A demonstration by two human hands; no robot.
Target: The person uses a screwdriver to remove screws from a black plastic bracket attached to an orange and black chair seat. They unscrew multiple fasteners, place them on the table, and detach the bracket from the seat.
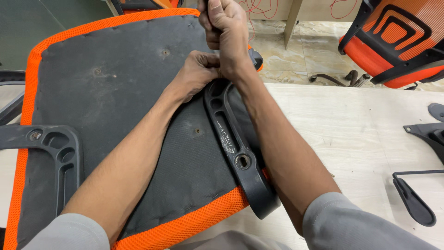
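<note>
An upturned chair seat (120, 106) is lying on the pale worktop (360, 134), its dark underside facing up and its orange mesh edge showing around the rim. 2 black armrest brackets are resting on that underside: 1 bracket (233, 143) directly beneath the hands, the other bracket (51, 157) well to the left of them.

The right hand (226, 32) is closing as a fist around a dark tool handle (210, 11) held upright just above the far end of the near bracket; the tool tip is hidden, so the fastener it is meeting cannot be told. The left hand (196, 74) is curling its grip against the same bracket end, touching the right wrist and pressing down beside the tool.

Judged from the layout, the work is partway along:
- The far-left bracket is showing a screw head (35, 135) seated in its hole.
- The near bracket is showing an open mounting hole (242, 161) toward the person's side of the grip — no fastener is visible there.

Loose black parts (416, 185) are lying on the worktop well to the right of the grip, and a second orange chair (397, 41) is standing beyond.
</note>
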